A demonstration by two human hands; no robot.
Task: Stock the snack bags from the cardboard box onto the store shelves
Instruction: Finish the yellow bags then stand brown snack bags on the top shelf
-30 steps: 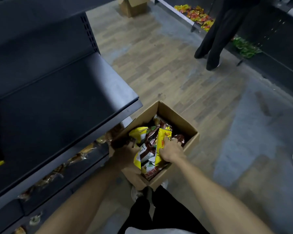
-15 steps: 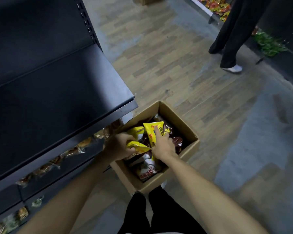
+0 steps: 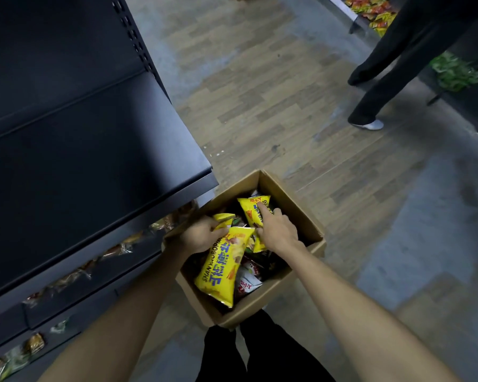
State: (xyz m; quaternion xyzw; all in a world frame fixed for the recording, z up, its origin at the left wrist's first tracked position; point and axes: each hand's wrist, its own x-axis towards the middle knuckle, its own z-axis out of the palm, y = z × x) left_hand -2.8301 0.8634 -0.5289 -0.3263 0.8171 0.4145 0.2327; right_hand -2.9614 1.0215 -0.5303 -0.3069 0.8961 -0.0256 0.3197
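Yellow snack bag (image 3: 223, 267) is gripped at its top end by the left hand (image 3: 202, 237), hanging over the cardboard box (image 3: 301, 216) at six o'clock. A second yellow bag (image 3: 255, 210) is pinched by the right hand (image 3: 278, 232). Dark shelving (image 3: 80, 150) is seen at nine o'clock.

The large yellow snack bag (image 3: 223, 267) in the cardboard box (image 3: 301, 213) reads "SHAN YAO" along its edge, beside blue Chinese characters too blurred to read.
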